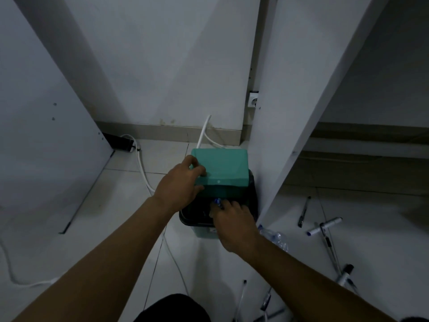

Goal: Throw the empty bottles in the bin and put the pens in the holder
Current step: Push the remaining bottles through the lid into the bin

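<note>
A small green bin (204, 232) with a black liner stands on the tiled floor. My left hand (180, 185) grips the left edge of its green lid (222, 169) and holds it tilted up. My right hand (234, 225) is over the bin's opening, closed on a bottle (217, 201) of which only the blue cap end shows. Another clear crushed bottle (276, 238) lies on the floor right of the bin, partly behind my right forearm. Pens and markers lie scattered at the right: a black pen (304, 211), a white marker (325, 226), more near the bottom (346, 275).
A white furniture panel (287, 135) stands just right of the bin, another white panel (46, 135) at the left. White cables (141, 163) run over the floor by a black power strip (120, 141). A wall socket (252, 102) sits behind. No pen holder in view.
</note>
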